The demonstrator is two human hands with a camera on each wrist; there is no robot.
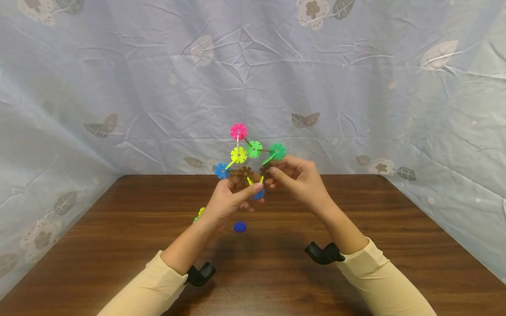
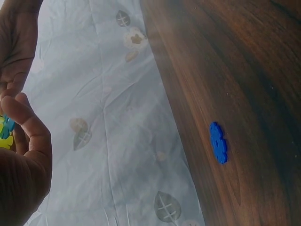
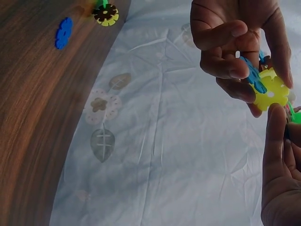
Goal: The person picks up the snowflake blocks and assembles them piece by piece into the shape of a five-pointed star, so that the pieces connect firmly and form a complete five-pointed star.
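Observation:
Both hands hold up a linked loop of notched plastic snowflake discs over the table. At its top is a pink disc [image 1: 239,131], with a yellow disc [image 1: 239,155] and a light green disc [image 1: 254,149] below. My left hand [image 1: 227,199] grips the lower left part, its thumb by the lower blue disc [image 1: 259,194]; another blue disc [image 1: 222,170] sticks out at the left. With thumb and fingers, my right hand [image 1: 302,182] pinches a brown disc [image 1: 265,170] under the green disc [image 1: 277,151]. In the right wrist view, a yellow disc [image 3: 275,94] and a blue disc [image 3: 254,75] lie between the hands.
A loose dark blue disc [image 1: 240,227] lies on the brown wooden table [image 1: 269,276]. Beyond the left wrist, a few yellow and green discs [image 1: 201,211] are partly hidden by the arm. A patterned cloth [image 1: 158,87] hangs behind and at both sides.

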